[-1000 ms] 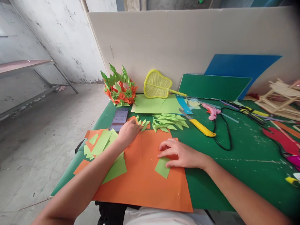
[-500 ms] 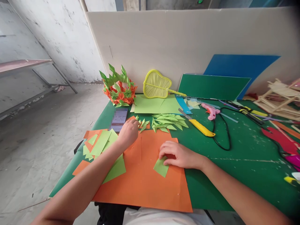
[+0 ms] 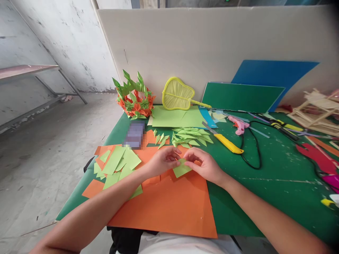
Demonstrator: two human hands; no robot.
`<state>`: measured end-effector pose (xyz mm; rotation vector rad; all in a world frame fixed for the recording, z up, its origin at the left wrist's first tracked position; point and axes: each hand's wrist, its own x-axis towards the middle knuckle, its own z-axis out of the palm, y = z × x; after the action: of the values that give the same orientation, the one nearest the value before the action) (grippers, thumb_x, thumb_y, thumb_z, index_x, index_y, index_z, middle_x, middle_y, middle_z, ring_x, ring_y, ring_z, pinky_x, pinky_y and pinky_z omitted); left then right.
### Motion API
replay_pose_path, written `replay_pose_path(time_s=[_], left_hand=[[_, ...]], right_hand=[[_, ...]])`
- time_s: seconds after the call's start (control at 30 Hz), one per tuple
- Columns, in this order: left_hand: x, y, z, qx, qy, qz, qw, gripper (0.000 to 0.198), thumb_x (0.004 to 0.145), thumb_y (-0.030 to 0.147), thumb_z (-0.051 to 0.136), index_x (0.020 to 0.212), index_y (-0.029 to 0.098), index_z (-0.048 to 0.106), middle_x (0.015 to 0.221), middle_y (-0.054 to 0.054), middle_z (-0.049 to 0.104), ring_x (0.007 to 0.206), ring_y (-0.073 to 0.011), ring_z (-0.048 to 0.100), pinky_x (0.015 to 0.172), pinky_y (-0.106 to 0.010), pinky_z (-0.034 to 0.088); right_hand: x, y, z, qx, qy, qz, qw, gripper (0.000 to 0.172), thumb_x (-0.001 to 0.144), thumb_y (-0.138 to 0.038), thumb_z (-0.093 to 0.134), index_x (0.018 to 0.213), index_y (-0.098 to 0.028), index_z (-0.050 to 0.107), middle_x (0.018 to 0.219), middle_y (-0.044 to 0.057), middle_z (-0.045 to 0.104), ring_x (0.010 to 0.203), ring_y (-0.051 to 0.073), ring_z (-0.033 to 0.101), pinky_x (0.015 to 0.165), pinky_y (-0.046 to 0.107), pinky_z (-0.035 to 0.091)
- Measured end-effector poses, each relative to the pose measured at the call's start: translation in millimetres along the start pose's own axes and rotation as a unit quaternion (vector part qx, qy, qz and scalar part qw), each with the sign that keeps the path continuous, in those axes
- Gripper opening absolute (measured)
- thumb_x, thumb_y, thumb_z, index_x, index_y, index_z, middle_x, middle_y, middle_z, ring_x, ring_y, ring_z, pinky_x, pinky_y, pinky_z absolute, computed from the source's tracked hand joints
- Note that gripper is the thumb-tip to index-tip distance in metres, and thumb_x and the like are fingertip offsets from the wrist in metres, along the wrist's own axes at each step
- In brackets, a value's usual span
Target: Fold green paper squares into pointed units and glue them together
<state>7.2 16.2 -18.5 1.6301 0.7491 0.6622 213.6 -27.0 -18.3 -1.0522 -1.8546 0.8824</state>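
Observation:
A small green square of paper (image 3: 182,170) is held between my two hands, just above a large orange sheet (image 3: 169,208). My left hand (image 3: 165,160) pinches its upper left edge, and my right hand (image 3: 202,164) pinches the upper right. Beyond my hands, small folded green paper pieces (image 3: 162,139) lie on orange scraps, with a bigger pile of folded green leaves (image 3: 192,137) to their right. Loose green paper pieces (image 3: 115,160) overlap left of my left hand.
On the green table (image 3: 254,204) lie a yellow utility knife (image 3: 228,143), a pink glue gun (image 3: 238,125) with black cord, and a phone (image 3: 134,135). A green and orange origami ring (image 3: 135,100) and yellow fan (image 3: 177,94) stand at the back.
My left hand has left the small folded pieces and come right and nearer to the green square. My right hand has lifted the square slightly away from me; both hands now hold it.

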Motion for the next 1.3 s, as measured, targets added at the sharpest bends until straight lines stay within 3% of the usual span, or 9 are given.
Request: replay_pose_path(time_s=[0.17, 0.33, 0.47, 0.57, 0.73, 0.93, 1.1, 1.2, 1.3], left_hand=[[0.4, -1.9, -3.7, 0.018, 0.021, -0.015, 1.0, 0.026, 0.08, 0.039, 0.067, 0.091, 0.016, 0.064, 0.089, -0.004, 0.064, 0.079, -0.0125, 0.058, 0.071, -0.024, 0.046], [-0.2, -0.5, -3.3, 0.023, 0.028, -0.018, 0.999, 0.029, 0.079, 0.04, 0.066, 0.094, 0.016, 0.068, 0.092, -0.005, 0.067, 0.079, -0.014, 0.06, 0.071, -0.024, 0.047], [-0.4, 1.3, -1.4, 0.028, 0.024, -0.004, 0.999, 0.029, 0.08, 0.041, 0.066, 0.094, 0.015, 0.068, 0.096, -0.006, 0.068, 0.079, -0.0141, 0.061, 0.071, -0.024, 0.049], [-0.9, 3.3, 0.6, 0.038, 0.028, 0.001, 0.999, 0.03, 0.079, 0.041, 0.066, 0.095, 0.015, 0.069, 0.095, -0.006, 0.068, 0.079, -0.014, 0.061, 0.071, -0.023, 0.049], [-3.5, 8.0, 4.0, 0.08, 0.031, 0.014, 0.996, 0.033, 0.078, 0.039, 0.067, 0.102, 0.017, 0.067, 0.09, -0.004, 0.066, 0.07, -0.0113, 0.059, 0.065, -0.021, 0.049], [-7.3, 13.4, 7.6, 0.056, 0.01, 0.002, 0.998, 0.031, 0.085, 0.041, 0.06, 0.103, 0.016, 0.067, 0.089, -0.004, 0.067, 0.073, -0.012, 0.06, 0.066, -0.021, 0.05], [-9.7, 9.2, 14.2, 0.04, 0.043, 0.002, 0.998, 0.032, 0.074, 0.039, 0.073, 0.096, 0.016, 0.068, 0.093, -0.006, 0.068, 0.079, -0.0156, 0.064, 0.072, -0.025, 0.053], [-10.1, 6.3, 16.5, 0.018, 0.043, 0.003, 0.999, 0.029, 0.079, 0.036, 0.069, 0.099, 0.016, 0.066, 0.093, -0.006, 0.068, 0.08, -0.0153, 0.065, 0.074, -0.027, 0.054], [-9.7, 5.9, 16.5, 0.003, 0.059, 0.005, 0.998, 0.028, 0.079, 0.032, 0.069, 0.1, 0.016, 0.063, 0.093, -0.006, 0.067, 0.082, -0.015, 0.064, 0.074, -0.026, 0.055]], right_hand=[[2.2, 4.5, -5.1, 0.018, 0.016, -0.016, 1.0, 0.021, 0.093, -0.021, 0.043, 0.103, -0.025, 0.061, 0.107, 0.006, 0.056, 0.094, 0.017, 0.058, 0.078, 0.03, 0.051], [0.6, 4.6, -9.0, 0.016, -0.053, 0.032, 0.998, 0.013, 0.087, -0.019, 0.052, 0.094, -0.024, 0.063, 0.105, 0.004, 0.062, 0.096, 0.018, 0.059, 0.077, 0.028, 0.05], [-0.3, 2.1, -8.6, 0.009, -0.089, 0.048, 0.995, 0.012, 0.082, -0.026, 0.064, 0.094, -0.024, 0.066, 0.099, 0.001, 0.067, 0.095, 0.018, 0.061, 0.086, 0.03, 0.048], [-0.3, 2.2, -7.4, 0.023, -0.079, 0.058, 0.995, 0.015, 0.081, -0.03, 0.067, 0.095, -0.024, 0.068, 0.099, 0.001, 0.068, 0.095, 0.019, 0.061, 0.087, 0.03, 0.047], [0.7, 3.5, -3.8, 0.071, -0.065, 0.103, 0.99, 0.018, 0.081, -0.038, 0.066, 0.086, -0.02, 0.067, 0.088, 0.003, 0.067, 0.08, 0.017, 0.062, 0.073, 0.029, 0.049], [0.8, 4.5, 2.5, 0.157, -0.025, 0.14, 0.977, 0.027, 0.075, -0.04, 0.072, 0.076, -0.019, 0.056, 0.07, -0.003, 0.055, 0.062, 0.011, 0.053, 0.06, 0.025, 0.045], [1.2, 7.9, 2.9, 0.178, -0.004, 0.146, 0.973, 0.033, 0.073, -0.037, 0.075, 0.087, -0.022, 0.049, 0.069, -0.006, 0.056, 0.062, 0.01, 0.053, 0.061, 0.023, 0.042], [2.0, 9.4, 2.0, 0.181, -0.016, 0.165, 0.969, 0.038, 0.073, -0.037, 0.075, 0.101, -0.022, 0.054, 0.075, -0.003, 0.062, 0.069, 0.012, 0.058, 0.067, 0.025, 0.045], [3.2, 9.0, 1.7, 0.197, -0.018, 0.172, 0.965, 0.032, 0.073, -0.041, 0.075, 0.094, -0.019, 0.063, 0.083, 0.001, 0.065, 0.076, 0.015, 0.06, 0.07, 0.027, 0.046]])
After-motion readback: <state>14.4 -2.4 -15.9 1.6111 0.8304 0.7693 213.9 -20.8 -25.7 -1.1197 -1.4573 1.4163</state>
